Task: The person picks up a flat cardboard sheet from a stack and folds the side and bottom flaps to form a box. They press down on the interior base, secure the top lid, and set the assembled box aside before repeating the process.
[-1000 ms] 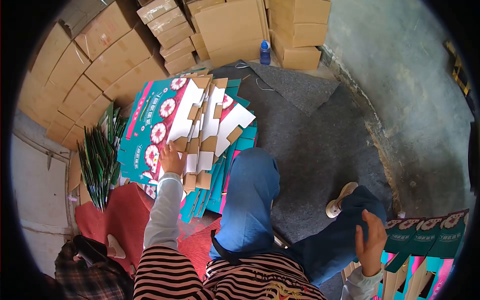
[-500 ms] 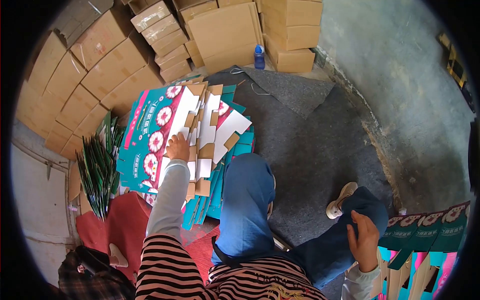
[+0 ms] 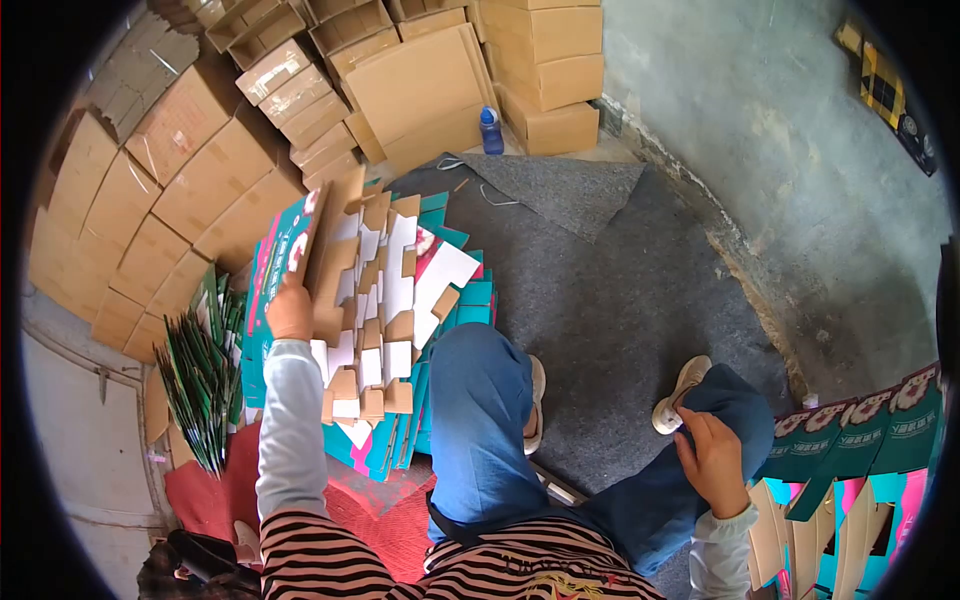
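Observation:
A fanned stack of teal, printed carton sheets (image 3: 460, 305) with white and brown flaps lies left of my knees. My left hand (image 3: 290, 312) grips the top printed sheet (image 3: 272, 262), which is tilted up with its brown underside showing to the right. The fingers curl over its edge and are partly hidden. My right hand (image 3: 712, 455) is empty, its fingers apart, over my bent right leg. Folded teal cartons (image 3: 850, 440) stand in a row at the lower right, near that hand.
Brown boxes (image 3: 215, 150) are piled along the back and left. A blue bottle (image 3: 491, 131) stands by them. Green folded sheets (image 3: 203, 365) lean at the left. Another person's dark plaid clothing (image 3: 190, 568) shows at the lower left. A grey wall (image 3: 740, 110) rises at right.
My left hand has moved left and a little up, and the top sheet has gone from lying flat to tilted. My right hand has shifted slightly down. The view has shifted somewhat.

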Motion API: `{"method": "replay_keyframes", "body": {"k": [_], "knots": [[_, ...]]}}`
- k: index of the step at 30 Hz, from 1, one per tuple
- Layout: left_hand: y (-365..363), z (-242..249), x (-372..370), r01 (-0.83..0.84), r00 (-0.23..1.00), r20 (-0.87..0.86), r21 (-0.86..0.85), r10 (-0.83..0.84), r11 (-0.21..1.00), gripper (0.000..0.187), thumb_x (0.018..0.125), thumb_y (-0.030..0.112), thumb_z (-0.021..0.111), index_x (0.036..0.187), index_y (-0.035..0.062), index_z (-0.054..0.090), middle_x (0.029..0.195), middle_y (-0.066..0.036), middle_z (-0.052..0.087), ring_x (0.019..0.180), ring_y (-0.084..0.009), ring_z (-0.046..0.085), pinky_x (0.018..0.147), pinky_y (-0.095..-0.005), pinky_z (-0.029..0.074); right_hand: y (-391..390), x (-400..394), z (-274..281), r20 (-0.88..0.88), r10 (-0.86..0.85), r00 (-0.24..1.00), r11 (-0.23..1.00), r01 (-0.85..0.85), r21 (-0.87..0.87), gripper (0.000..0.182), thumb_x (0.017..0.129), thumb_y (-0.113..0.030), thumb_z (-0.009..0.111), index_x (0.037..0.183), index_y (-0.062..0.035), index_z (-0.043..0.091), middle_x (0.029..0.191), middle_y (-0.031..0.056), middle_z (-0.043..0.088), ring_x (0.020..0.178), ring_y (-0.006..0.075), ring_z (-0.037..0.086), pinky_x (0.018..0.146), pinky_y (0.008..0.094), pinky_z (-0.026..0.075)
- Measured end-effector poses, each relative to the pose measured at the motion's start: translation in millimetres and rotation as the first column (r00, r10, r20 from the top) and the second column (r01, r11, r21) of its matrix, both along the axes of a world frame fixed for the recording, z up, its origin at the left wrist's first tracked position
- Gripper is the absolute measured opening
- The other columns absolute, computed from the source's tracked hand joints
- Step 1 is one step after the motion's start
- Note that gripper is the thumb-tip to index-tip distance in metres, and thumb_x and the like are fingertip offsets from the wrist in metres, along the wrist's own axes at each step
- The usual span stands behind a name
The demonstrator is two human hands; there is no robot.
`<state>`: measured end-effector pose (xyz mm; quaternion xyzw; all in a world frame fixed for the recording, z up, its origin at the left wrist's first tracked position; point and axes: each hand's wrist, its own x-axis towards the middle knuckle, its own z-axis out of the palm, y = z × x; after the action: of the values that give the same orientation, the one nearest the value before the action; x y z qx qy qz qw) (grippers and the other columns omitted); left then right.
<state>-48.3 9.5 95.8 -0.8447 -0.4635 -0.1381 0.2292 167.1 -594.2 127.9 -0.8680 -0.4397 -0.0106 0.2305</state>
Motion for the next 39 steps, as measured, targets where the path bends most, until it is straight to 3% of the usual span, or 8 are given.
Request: {"method": "replay_keyframes", "body": {"k": [7, 12, 15, 20, 25, 29, 35, 39], "knots": [[-112, 154, -2, 0.323, 0.903, 0.205, 0.258, -0.378, 0.911, 0.024, 0.085, 0.003, 0.05, 0.109, 0.0029, 0.052, 0.087, -0.02, 0.064, 0.071, -0.0369, 0.064, 0.056, -0.0431, 0.052, 49, 28, 24, 0.032, 0.164, 0.986, 0.983, -0.166, 0.083, 0.032, 0.076, -0.008, 0.067, 0.107, -0.0028, 0.058, 0.093, 0.0139, 0.062, 0.082, 0.0314, 0.06, 0.068, 0.039, 0.048], [-180, 189, 19, 0.605, 0.712, 0.156, 0.36, -0.685, 0.711, 0.033, 0.079, -0.005, 0.052, 0.112, 0.0006, 0.056, 0.092, -0.02, 0.063, 0.076, -0.0366, 0.064, 0.062, -0.0409, 0.053, 109, 49, 140, 0.479, 0.088, 0.873, 0.897, -0.279, 0.343, 0.05, 0.074, -0.018, 0.072, 0.119, -0.0037, 0.054, 0.121, 0.0158, 0.053, 0.109, 0.0348, 0.053, 0.091, 0.0411, 0.045], [-205, 208, 49, 0.815, 0.537, 0.083, 0.207, -0.84, 0.541, 0.042, 0.071, -0.01, 0.053, 0.112, -0.0008, 0.056, 0.099, -0.021, 0.062, 0.08, -0.0372, 0.063, 0.069, -0.0407, 0.052, 145, 35, 208, 0.613, 0.221, 0.759, 0.868, -0.44, 0.232, 0.071, 0.07, -0.034, 0.074, 0.126, 0.0001, 0.048, 0.126, 0.0194, 0.05, 0.118, 0.0352, 0.047, 0.099, 0.0431, 0.038], [-216, 227, 132, 0.976, 0.219, -0.049, 0.003, -0.974, 0.22, 0.04, 0.066, -0.003, 0.058, 0.106, 0.0022, 0.055, 0.108, -0.015, 0.06, 0.095, -0.0335, 0.06, 0.076, -0.039, 0.05, 195, 53, 177, 0.329, 0.4, 0.855, 0.878, -0.256, -0.404, 0.024, 0.08, -0.025, 0.063, 0.083, -0.0018, 0.068, 0.074, 0.0174, 0.065, 0.074, 0.0362, 0.065, 0.067, 0.0432, 0.051], [-241, 206, 200, 0.866, 0.232, 0.292, 0.373, -0.928, 0.334, 0.034, 0.075, 0.009, 0.07, 0.105, 0.002, 0.056, 0.127, -0.02, 0.051, 0.119, -0.0396, 0.045, 0.099, -0.0442, 0.038, 154, 105, 129, 0.11, 0.156, 0.982, 0.917, -0.102, -0.385, 0.027, 0.083, -0.025, 0.055, 0.085, -0.0022, 0.069, 0.082, 0.0196, 0.067, 0.08, 0.0375, 0.065, 0.071, 0.0443, 0.052], [-258, 93, 220, 0.787, 0.378, 0.744, 0.056, -0.552, 0.614, 0.088, 0.067, 0.039, 0.08, 0.13, -0.0077, 0.039, 0.137, -0.032, 0.035, 0.13, -0.0425, 0.033, 0.108, -0.0449, 0.027, 115, 125, 80, -0.12, -0.049, 0.992, 0.961, 0.014, -0.277, 0.031, 0.084, -0.029, 0.055, 0.083, -0.0007, 0.068, 0.079, 0.0207, 0.065, 0.078, 0.0392, 0.063, 0.071, 0.0455, 0.05], [-299, -24, 260, 0.793, 0.609, 0.792, -0.606, 0.056, -0.06, 0.087, 0.075, 0.025, 0.07, 0.137, -0.0143, 0.022, 0.138, -0.035, 0.032, 0.134, -0.0401, 0.027, 0.109, -0.0391, 0.026, 82, 125, 12, -0.356, -0.155, 0.922, 0.984, 0.112, -0.139, 0.032, 0.085, -0.029, 0.056, 0.082, 0.0009, 0.066, 0.077, 0.0215, 0.064, 0.077, 0.0391, 0.062, 0.07, 0.045, 0.048], [-290, -50, 292, 0.717, 0.57, 0.783, -0.622, -0.25, -0.313, 0.081, 0.074, 0.01, 0.059, 0.139, -0.0127, 0.018, 0.139, -0.033, 0.031, 0.132, -0.0403, 0.032, 0.108, -0.0376, 0.031, 57, 145, -31, -0.473, -0.215, 0.855, 0.976, 0.201, -0.079, 0.034, 0.084, -0.031, 0.058, 0.082, 0.0019, 0.066, 0.076, 0.0237, 0.063, 0.074, 0.0384, 0.063, 0.069, 0.0436, 0.048]]}}
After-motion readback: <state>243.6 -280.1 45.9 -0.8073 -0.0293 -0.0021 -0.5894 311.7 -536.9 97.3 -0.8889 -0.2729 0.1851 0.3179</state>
